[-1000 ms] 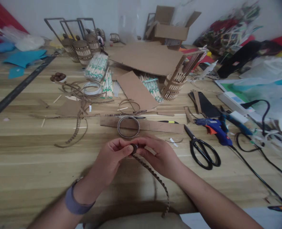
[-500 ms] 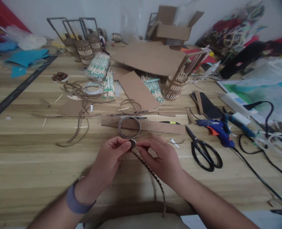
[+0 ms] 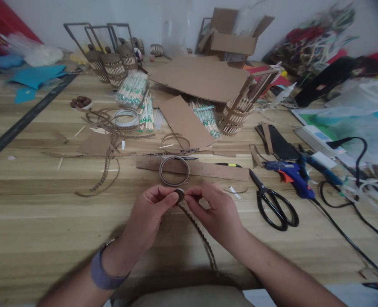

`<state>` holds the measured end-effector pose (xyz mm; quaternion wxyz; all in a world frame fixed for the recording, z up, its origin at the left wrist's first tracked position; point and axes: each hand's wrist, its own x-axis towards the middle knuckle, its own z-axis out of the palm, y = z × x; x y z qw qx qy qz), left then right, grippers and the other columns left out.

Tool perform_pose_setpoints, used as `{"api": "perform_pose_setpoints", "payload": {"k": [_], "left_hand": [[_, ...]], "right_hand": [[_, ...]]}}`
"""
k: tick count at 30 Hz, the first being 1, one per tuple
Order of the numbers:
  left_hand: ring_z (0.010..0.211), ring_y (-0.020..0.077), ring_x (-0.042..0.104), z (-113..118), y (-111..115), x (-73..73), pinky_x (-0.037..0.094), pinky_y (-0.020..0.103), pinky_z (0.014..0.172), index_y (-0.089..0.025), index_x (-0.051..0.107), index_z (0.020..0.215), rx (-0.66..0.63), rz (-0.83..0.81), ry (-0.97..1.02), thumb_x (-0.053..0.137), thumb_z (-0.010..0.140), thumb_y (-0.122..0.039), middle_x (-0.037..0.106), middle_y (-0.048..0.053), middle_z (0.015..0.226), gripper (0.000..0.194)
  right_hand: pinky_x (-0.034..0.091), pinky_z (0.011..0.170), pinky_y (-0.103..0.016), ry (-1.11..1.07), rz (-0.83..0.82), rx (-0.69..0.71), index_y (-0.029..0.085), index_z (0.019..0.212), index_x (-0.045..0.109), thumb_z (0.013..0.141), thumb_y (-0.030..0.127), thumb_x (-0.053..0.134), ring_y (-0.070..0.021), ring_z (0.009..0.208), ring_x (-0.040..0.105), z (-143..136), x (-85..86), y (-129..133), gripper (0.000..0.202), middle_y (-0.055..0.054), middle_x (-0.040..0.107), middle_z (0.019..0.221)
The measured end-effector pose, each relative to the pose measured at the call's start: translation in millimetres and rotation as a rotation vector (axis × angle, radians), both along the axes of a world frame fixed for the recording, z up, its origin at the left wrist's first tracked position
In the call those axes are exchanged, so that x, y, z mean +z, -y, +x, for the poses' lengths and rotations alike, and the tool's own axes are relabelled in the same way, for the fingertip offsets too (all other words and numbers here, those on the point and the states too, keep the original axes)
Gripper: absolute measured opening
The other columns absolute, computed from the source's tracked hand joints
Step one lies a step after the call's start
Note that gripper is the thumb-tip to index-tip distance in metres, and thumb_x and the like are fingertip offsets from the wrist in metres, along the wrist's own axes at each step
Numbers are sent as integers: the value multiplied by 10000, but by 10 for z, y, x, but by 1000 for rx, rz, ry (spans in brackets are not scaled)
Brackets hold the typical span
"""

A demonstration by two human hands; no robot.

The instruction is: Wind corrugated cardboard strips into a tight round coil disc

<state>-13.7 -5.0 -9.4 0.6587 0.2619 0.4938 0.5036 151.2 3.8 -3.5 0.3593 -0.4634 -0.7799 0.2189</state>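
Between thumb and fingers, my left hand (image 3: 147,211) pinches a small dark brown coil (image 3: 179,195) rolled from a narrow corrugated cardboard strip (image 3: 197,226). The loose tail of the strip hangs from the coil toward the table's front edge. My right hand (image 3: 216,211) is closed, thumb and fingertips pressed against the coil's right side, where the strip joins it. Exactly how the right fingertips grip is partly hidden. Just beyond both hands lies a ring of cardboard strip (image 3: 161,175), partly over a flat brown cardboard strip (image 3: 219,171).
Black-handled scissors (image 3: 275,204) and a blue glue gun (image 3: 289,175) with its cord lie to the right. Loose corrugated strips (image 3: 104,172) curl at left. Bundled sticks (image 3: 132,88), cardboard sheets (image 3: 204,79) and stick-sided lanterns (image 3: 235,117) stand or lie farther back.
The coil has turned slightly between my fingers, and its dark face now shows more sideways. The strip's tail has drawn up a little and hangs shorter.
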Motion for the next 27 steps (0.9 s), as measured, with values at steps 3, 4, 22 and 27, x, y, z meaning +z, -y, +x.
{"api": "perform_pose_setpoints", "payload": {"k": [3,4,22,27], "left_hand": [[626,117,588,-4,0,0,461,229,648,-179,731,624,-5,21,-13,889,583,-287,705,-24,623,196],[625,120,587,-4,-1,-1,460,235,650,-181,726,622,-5,24,-17,887,586,-288,703,-25,623,196],[601,114,573,3,-1,10,458,237,636,-187,696,582,-13,18,8,895,563,-276,676,-34,594,219],[607,117,573,6,-3,17,461,237,642,-189,704,586,-7,16,2,904,562,-290,675,-34,592,226]], "right_hand": [[450,680,-288,-17,-31,22,224,821,662,902,165,571,-173,690,633,6,11,-11,136,-12,700,732],[456,687,-289,-18,-44,23,226,821,664,903,169,573,-175,695,637,7,13,-14,135,-13,702,736],[476,698,-301,-57,-114,13,234,819,650,895,178,549,-183,700,645,-9,1,-3,139,-17,709,742],[485,698,-298,-90,-173,-20,239,819,668,896,201,581,-187,703,655,-10,-1,6,123,-8,700,711]]}}
